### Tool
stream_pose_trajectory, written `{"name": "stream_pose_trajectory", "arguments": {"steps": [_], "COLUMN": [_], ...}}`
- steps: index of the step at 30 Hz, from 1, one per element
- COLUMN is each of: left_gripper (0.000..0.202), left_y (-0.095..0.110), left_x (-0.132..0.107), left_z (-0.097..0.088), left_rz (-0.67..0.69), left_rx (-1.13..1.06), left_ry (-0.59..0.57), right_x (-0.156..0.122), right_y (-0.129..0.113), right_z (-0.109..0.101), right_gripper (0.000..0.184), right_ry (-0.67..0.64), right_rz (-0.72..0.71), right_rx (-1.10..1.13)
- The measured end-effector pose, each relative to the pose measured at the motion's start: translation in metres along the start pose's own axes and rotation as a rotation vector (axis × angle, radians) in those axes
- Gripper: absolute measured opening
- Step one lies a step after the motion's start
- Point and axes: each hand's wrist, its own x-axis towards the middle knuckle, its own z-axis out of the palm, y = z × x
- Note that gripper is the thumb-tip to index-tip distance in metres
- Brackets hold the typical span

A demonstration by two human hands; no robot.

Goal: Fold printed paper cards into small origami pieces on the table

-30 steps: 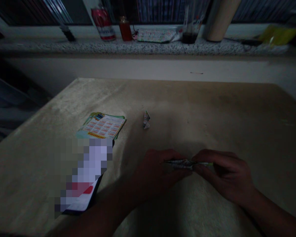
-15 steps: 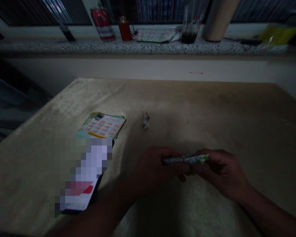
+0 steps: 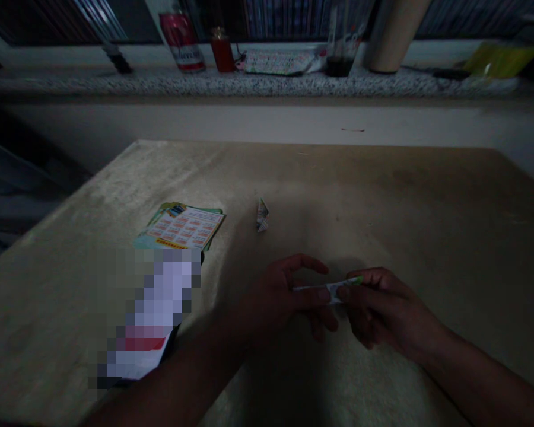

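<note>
Both my hands meet over the near middle of a beige table point(image 3: 382, 196) in dim light. My left hand point(image 3: 289, 296) and my right hand point(image 3: 382, 308) pinch a narrow folded strip of printed paper point(image 3: 333, 289) between them, one at each end. The left index finger is lifted off the strip. A small folded paper piece point(image 3: 262, 215) lies on the table beyond my hands.
A stack of printed cards point(image 3: 180, 227) lies to the left, with a dark flat object point(image 3: 146, 320) in front of it. On the stone ledge behind stand a red can point(image 3: 181, 35), a small red jar point(image 3: 222, 52), a dark glass point(image 3: 342, 56) and a tall cylinder point(image 3: 394, 35).
The paper strip has turned and looks shorter from here. My left index finger has lifted and my right hand has shifted slightly left along the strip.
</note>
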Motion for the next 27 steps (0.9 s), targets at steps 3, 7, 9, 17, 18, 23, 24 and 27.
{"name": "stream_pose_trajectory", "arguments": {"steps": [3,7,9,17,18,23,24,27], "left_gripper": [0.032,0.02,0.027,0.011,0.009,0.007,0.007,0.005], "left_y": [0.003,0.006,0.005,0.003,0.004,0.008,0.008,0.01], "left_x": [0.0,-0.006,-0.009,-0.007,-0.007,-0.012,-0.012,-0.014], "left_z": [-0.001,0.0,0.001,-0.005,-0.004,0.001,0.001,0.001], "left_rz": [-0.003,0.25,0.526,1.084,1.077,0.882,0.84,0.724], "left_rx": [0.015,0.577,0.986,1.316,1.264,1.016,0.984,0.97], "left_ry": [-0.037,0.08,0.189,0.134,0.137,0.12,0.116,0.099], "right_x": [0.0,0.0,-0.001,-0.004,-0.005,-0.011,-0.012,-0.012], "right_y": [-0.001,-0.003,-0.003,-0.003,-0.003,-0.007,-0.008,-0.012], "right_z": [-0.002,-0.008,-0.008,-0.005,-0.005,-0.003,-0.002,0.001], "right_gripper": [0.029,0.032,0.031,0.035,0.026,0.027,0.029,0.031], "right_ry": [0.025,0.071,0.071,0.083,0.153,0.152,0.099,0.038], "right_rz": [0.052,0.057,0.072,-0.19,-0.337,-0.925,-0.984,-1.085], "right_rx": [0.063,0.131,0.148,-0.179,-0.327,-0.95,-0.991,-1.022]}}
